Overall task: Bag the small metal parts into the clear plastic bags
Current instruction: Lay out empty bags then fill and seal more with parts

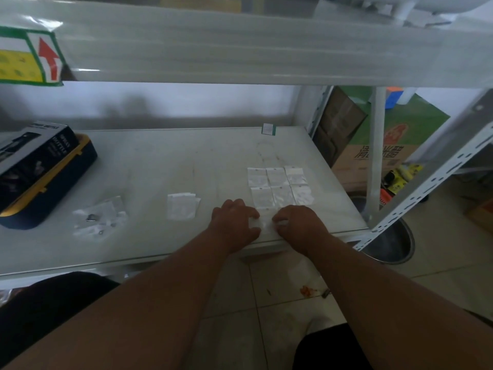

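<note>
While both hands, left (pixel 234 222) and right (pixel 298 225), pinch a bag (pixel 264 222) at the worktop's (pixel 160 161) near edge, it looks light, limp and slippery; grip its edges.

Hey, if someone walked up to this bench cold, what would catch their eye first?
First, the two hands, left hand and right hand, pinching one clear bag at the table's near edge. Just behind them lies a neat grid of bags. Far left sits a dark box, with a loose bag pile near it.
</note>
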